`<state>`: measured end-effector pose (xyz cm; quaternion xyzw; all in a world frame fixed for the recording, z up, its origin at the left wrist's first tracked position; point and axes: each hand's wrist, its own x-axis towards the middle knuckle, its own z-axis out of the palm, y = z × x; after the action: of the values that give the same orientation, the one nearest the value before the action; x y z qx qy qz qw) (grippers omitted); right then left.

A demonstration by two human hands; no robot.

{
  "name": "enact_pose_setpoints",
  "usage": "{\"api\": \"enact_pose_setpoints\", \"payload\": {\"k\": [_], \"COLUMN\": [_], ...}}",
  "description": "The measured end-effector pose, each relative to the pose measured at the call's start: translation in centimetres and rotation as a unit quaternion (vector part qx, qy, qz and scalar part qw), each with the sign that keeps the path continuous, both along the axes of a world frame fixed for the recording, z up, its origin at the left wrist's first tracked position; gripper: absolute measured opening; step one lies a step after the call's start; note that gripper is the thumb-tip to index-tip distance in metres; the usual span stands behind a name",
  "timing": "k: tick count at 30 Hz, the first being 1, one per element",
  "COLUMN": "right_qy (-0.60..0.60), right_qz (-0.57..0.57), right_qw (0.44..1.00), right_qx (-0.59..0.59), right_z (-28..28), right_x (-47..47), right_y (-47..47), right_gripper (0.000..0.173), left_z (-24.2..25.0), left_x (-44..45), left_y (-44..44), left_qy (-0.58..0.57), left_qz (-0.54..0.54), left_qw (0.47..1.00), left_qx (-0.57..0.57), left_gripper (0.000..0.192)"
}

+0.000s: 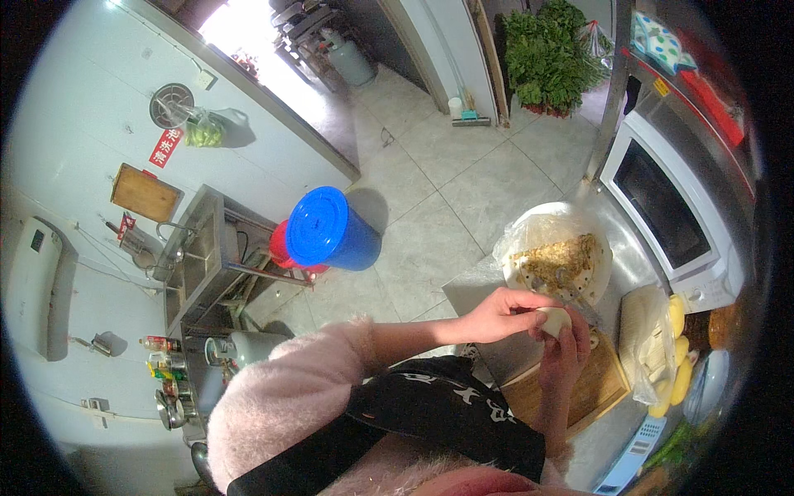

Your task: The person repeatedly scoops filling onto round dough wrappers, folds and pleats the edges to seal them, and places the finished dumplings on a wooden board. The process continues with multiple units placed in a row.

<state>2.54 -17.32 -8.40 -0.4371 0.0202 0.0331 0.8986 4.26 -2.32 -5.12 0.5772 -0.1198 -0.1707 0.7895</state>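
Both hands hold a small, round, pale piece of dough (554, 321) above the near edge of the steel worktop. My left hand (512, 315) pinches its upper left side between thumb and fingers, while my right hand (567, 347) cups it from the lower right. Just beyond them, a white perforated basin (605, 263) holds a crumbly yellow-brown filling (555, 260) and is partly covered by clear plastic film (539, 226). A utensil lies in the filling, its handle partly hidden by the hands. Below the right hand is a wooden board (595, 387), partly covered by the forearm.
On the worktop (629, 229) stand a white microwave (664, 204), a plastic-covered pale stack (642, 347), yellow items (681, 378) and a light-blue device (633, 456). A lidded blue bin (332, 229) stands on the tiled floor near a steel sink (201, 242). Leafy greens (549, 59) lie farther off.
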Motion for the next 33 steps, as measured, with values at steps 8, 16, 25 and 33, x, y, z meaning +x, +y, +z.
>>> {"api": "enact_pose_setpoints", "payload": {"k": [8,16,25,33], "right_qy": [-0.006,0.029,0.006,-0.023], "right_qz": [0.017,0.101,0.140,0.179], "right_qw": [0.999,0.985,0.973,0.963], "right_qx": [-0.039,0.136,0.183,0.198], "right_z": [0.0,0.8,0.3,0.2], "right_x": [-0.4,-1.2,-1.7,-1.6], "right_y": [-0.5,-1.4,-1.8,-2.0], "right_gripper": [0.018,0.016,0.015,0.019], "left_z": [0.6,-0.2,-0.3,0.7], "left_x": [0.1,-0.4,-0.8,-0.7], "left_y": [-0.1,-0.3,0.0,0.7], "left_qy": [-0.013,0.133,0.170,0.150], "left_qz": [-0.024,-0.076,-0.100,-0.086], "left_qw": [1.000,0.977,0.956,0.976], "left_qx": [0.006,-0.147,-0.218,-0.131], "left_gripper": [0.026,0.022,0.022,0.020]}}
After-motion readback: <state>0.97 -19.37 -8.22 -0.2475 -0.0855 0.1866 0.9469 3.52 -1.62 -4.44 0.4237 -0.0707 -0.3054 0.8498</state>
